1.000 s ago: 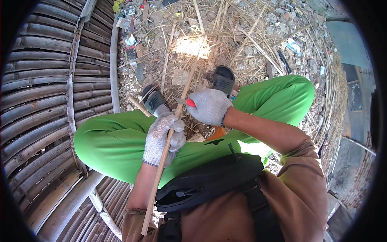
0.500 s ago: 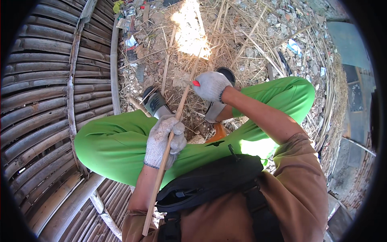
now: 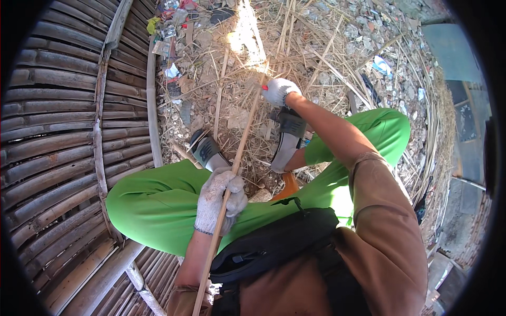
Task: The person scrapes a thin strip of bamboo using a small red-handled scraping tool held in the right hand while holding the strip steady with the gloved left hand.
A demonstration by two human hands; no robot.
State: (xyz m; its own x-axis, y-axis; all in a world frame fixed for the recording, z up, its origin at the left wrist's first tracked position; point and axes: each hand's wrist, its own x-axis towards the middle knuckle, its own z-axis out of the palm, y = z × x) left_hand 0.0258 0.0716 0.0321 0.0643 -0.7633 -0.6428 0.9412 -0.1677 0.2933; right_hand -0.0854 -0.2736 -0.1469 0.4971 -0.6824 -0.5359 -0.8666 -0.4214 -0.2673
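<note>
A long, thin bamboo strip [image 3: 244, 142] slants from beside my left arm out toward the far middle of the ground. My left hand [image 3: 213, 197], in a whitish knit glove, is closed around its lower part, above my left thigh. Farther along, my right hand [image 3: 283, 91], also gloved, is closed on a red-handled knife [image 3: 264, 87]. Only the red part of the knife shows clearly, right against the strip; its blade is too fine to make out here.
Bamboo slat panelling [image 3: 58, 110] runs along the left. Straw, split sticks and scraps litter the ground [image 3: 327, 68], with a bright sunlit patch [image 3: 247, 39] ahead. My sandalled feet flank the strip. An orange object [image 3: 287, 185] lies near my right leg; a black bag [image 3: 274, 239] rests on my lap.
My right hand has moved farther out along the strip with the red-handled knife, away from my body. My left hand keeps its grip, a little lower in view.
</note>
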